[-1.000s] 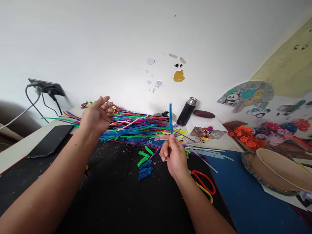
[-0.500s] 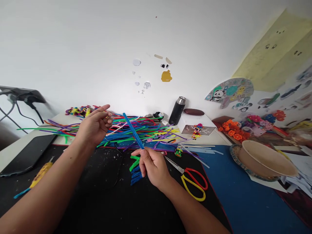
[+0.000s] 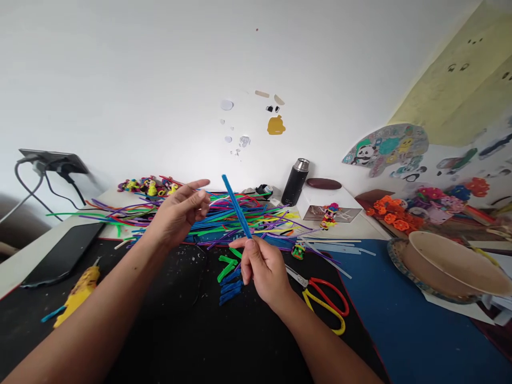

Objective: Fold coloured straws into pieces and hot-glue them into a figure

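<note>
My right hand (image 3: 266,269) pinches the lower end of a bundled blue pipe cleaner (image 3: 236,205), which tilts up and to the left above the black mat. To its left, my left hand (image 3: 178,216) is raised with the index finger stretched out and the other fingers loosely curled. Nothing shows in it, and it is apart from the blue piece. Cut blue pieces (image 3: 231,290) and short green pieces (image 3: 227,266) lie on the mat beside my right hand. Behind both hands spreads a heap of coloured pipe cleaners (image 3: 216,226).
Scissors (image 3: 326,298) with red and yellow handles lie right of my right hand. A yellow tool (image 3: 82,290) and a black phone-like slab (image 3: 64,256) are at left. A black flask (image 3: 296,184) stands at the back, a beige bowl (image 3: 452,266) at far right.
My left hand has moved right, closer to the blue pipe cleaner. The pipe cleaner is slightly more upright, still in my right hand. The whole view has shifted a little.
</note>
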### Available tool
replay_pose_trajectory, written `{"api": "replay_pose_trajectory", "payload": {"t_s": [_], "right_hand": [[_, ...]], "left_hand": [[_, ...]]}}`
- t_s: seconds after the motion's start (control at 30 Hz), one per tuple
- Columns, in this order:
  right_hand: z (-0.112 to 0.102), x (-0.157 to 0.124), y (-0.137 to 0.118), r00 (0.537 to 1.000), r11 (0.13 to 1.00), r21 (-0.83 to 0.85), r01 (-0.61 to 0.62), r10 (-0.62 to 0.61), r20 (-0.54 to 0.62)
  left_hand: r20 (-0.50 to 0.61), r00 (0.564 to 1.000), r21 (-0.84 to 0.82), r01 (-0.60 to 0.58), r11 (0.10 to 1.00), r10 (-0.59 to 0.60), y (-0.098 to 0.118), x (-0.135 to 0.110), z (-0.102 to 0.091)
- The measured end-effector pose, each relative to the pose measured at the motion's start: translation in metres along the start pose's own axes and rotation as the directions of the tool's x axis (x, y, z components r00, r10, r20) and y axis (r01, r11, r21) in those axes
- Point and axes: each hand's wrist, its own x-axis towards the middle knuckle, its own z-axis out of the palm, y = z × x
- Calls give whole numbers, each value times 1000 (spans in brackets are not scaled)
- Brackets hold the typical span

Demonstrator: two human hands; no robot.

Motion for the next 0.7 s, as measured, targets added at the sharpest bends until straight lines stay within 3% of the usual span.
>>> {"api": "replay_pose_trajectory", "payload": {"t_s": [0.17, 0.27, 0.5, 0.7], "right_hand": [[0, -3, -5, 999, 999, 44, -21, 19, 40], [1, -4, -7, 996, 995, 79, -56, 50, 78], [6, -9, -8, 984, 988, 98, -120, 105, 140], [5, -11, -11, 987, 996, 9, -83, 81, 137]], "left_hand": [[313, 945, 43, 89, 995, -99, 4, -14, 9], [408, 907, 18, 104, 994, -102, 7, -19, 12], [376, 922, 0, 102, 995, -94, 12, -21, 11], [362, 930, 12, 57, 998, -57, 12, -20, 12]]}}
